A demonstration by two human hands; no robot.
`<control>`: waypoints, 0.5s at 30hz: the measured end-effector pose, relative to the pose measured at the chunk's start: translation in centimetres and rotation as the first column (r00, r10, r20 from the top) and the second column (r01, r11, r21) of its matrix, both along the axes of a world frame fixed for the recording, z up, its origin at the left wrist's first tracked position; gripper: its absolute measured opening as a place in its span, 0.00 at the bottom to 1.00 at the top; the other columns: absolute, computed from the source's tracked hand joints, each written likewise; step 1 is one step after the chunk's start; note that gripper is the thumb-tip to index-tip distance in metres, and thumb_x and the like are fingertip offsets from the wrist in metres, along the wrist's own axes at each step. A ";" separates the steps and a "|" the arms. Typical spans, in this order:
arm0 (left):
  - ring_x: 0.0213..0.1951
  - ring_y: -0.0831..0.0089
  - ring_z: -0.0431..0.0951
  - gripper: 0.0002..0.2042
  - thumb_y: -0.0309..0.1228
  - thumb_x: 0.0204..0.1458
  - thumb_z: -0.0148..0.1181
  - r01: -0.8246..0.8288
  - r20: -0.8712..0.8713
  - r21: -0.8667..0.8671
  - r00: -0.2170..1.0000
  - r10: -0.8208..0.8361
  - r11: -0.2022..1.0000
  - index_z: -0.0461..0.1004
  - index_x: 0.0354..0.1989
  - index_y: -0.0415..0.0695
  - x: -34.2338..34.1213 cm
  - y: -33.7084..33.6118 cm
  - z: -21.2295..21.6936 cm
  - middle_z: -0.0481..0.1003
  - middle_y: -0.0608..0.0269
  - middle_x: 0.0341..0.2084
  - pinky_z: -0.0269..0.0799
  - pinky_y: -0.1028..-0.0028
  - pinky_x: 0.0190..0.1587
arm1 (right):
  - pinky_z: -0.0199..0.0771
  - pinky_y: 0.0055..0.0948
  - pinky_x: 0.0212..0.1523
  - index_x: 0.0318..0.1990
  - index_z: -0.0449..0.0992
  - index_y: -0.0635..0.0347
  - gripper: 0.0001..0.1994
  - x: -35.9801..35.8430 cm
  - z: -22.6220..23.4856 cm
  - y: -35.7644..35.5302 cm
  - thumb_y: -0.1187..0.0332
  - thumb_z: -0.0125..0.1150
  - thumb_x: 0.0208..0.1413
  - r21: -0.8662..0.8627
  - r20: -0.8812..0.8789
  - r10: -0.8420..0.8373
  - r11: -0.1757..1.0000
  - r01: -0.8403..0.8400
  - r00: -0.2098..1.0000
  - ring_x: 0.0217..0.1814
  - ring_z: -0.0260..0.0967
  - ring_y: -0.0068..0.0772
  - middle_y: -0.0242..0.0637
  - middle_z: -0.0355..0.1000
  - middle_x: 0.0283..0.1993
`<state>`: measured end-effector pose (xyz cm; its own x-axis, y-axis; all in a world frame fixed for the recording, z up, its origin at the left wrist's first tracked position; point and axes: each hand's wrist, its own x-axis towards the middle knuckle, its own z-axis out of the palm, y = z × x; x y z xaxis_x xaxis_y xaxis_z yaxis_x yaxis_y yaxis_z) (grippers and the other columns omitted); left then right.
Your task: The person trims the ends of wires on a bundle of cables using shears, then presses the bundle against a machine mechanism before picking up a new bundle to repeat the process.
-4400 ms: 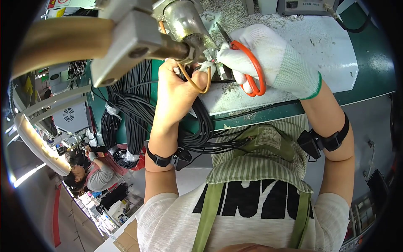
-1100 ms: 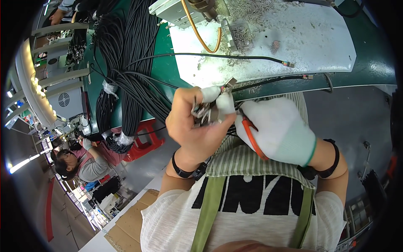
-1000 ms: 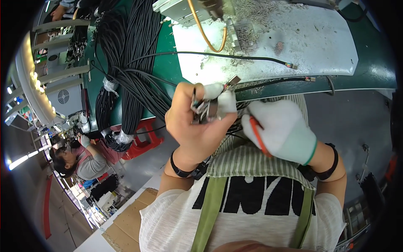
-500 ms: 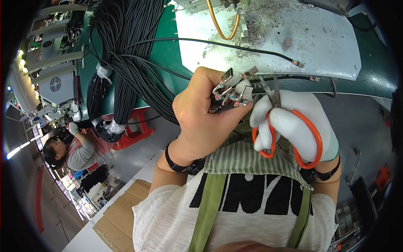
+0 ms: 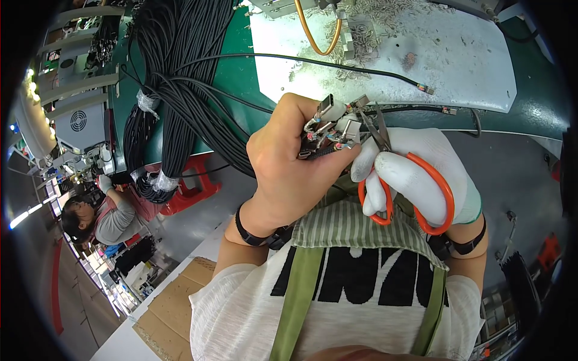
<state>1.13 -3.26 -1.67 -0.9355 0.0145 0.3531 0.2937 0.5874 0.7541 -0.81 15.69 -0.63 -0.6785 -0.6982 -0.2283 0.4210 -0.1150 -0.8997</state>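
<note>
My bare left hand (image 5: 289, 159) is closed around several black cables, whose metal connectors (image 5: 328, 129) with small coloured wires stick out past the thumb. In a white glove, my right hand (image 5: 421, 168) grips orange-handled scissors (image 5: 435, 224), fingers through the loops. The slim blades are parted, and their tips stand close beside the connectors; whether they touch one I cannot tell. Two more cable ends, one cable (image 5: 355, 70) across the white sheet and another near the table's front edge, lie beyond my hands.
A thick bundle of black cables (image 5: 180, 36) hangs over the green table (image 5: 241, 72) at left. Metal scraps litter the white sheet (image 5: 475, 78) beside a machine. A red stool (image 5: 201, 188) is below the bundle. Another person (image 5: 114, 216) sits far left; cardboard (image 5: 165, 307) lies lower left.
My right hand has moved slightly left with the scissors, bringing the blades nearer the connectors. The blades have opened wider. My left hand has hardly moved.
</note>
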 end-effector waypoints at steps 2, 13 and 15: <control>0.23 0.90 0.67 0.13 0.18 0.32 0.65 -0.003 0.019 -0.005 1.000 0.003 1.000 0.70 0.29 0.38 0.0 0.0 0.0 0.72 0.73 0.20 0.62 0.88 0.25 | 0.67 0.22 0.23 0.32 0.74 0.69 0.14 0.1 -0.2 0.1 0.65 0.47 0.61 -0.005 0.016 -0.001 1.000 0.001 1.000 0.20 0.67 0.21 0.33 0.71 0.19; 0.23 0.90 0.67 0.14 0.18 0.31 0.65 0.012 0.026 -0.010 1.000 -0.011 1.000 0.70 0.29 0.38 -0.1 -0.1 0.1 0.71 0.74 0.20 0.61 0.88 0.25 | 0.67 0.22 0.24 0.30 0.74 0.68 0.15 -0.1 -0.5 0.0 0.65 0.47 0.60 -0.001 -0.012 -0.010 1.000 0.010 1.000 0.20 0.67 0.21 0.33 0.71 0.19; 0.23 0.91 0.67 0.14 0.18 0.31 0.65 0.016 0.025 -0.009 1.000 -0.016 1.000 0.69 0.29 0.38 -0.1 -0.2 0.0 0.71 0.74 0.20 0.61 0.89 0.25 | 0.67 0.22 0.24 0.30 0.74 0.68 0.15 -0.1 -0.5 -0.1 0.65 0.47 0.60 0.005 -0.017 -0.006 1.000 0.006 1.000 0.19 0.67 0.22 0.33 0.71 0.19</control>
